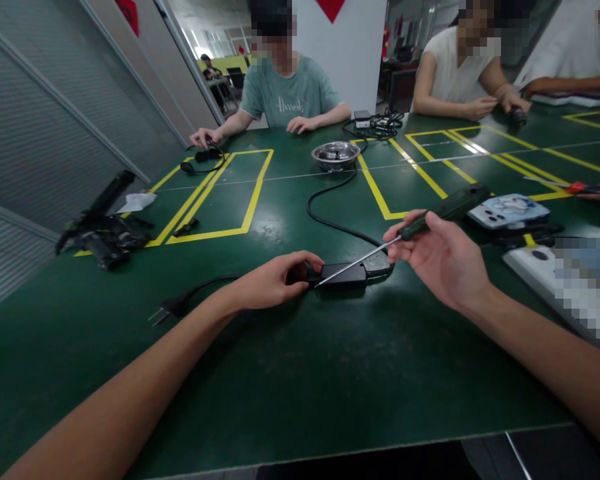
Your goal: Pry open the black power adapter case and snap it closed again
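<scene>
A black power adapter (344, 275) lies on the green table in front of me. My left hand (280, 280) is closed around its left end, where the power cord goes in; the fingers partly hide that joint. The cord's two-pin plug (175, 308) rests to the left of my forearm. In my right hand (445, 260) is a screwdriver (443, 212) with a dark green handle, tilted so its long metal shaft crosses above the adapter. The shaft's tip is near the adapter's front left corner; whether they touch I cannot tell.
A metal bowl (336, 156) with dark bits stands farther back, beside the adapter's cable (316, 200). Black parts (107, 233) lie at left. A patterned phone (510, 211) and a white object (555, 280) are at right. Several people sit around the table.
</scene>
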A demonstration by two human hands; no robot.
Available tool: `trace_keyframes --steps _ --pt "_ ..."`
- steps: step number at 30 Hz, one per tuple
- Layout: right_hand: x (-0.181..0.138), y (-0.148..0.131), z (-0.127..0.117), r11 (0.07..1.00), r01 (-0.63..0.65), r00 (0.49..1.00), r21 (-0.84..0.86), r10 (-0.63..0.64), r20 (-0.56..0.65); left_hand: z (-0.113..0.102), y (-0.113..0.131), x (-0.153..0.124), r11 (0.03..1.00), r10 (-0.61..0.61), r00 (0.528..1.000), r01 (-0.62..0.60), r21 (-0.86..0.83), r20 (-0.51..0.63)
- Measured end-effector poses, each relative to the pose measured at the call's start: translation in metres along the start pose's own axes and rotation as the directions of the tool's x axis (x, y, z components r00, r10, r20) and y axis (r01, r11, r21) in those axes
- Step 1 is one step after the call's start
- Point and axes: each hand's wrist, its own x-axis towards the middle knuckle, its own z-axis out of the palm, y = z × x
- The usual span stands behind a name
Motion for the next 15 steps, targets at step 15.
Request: trace_keyframes --steps 15 --pt "-0.023 0.009 0.016 0.978 0.161 0.980 -0.131 -0.143 0.140 0.008 -0.007 0.003 0.999 -0.003 0.997 0.000 -0.041 -0.076"
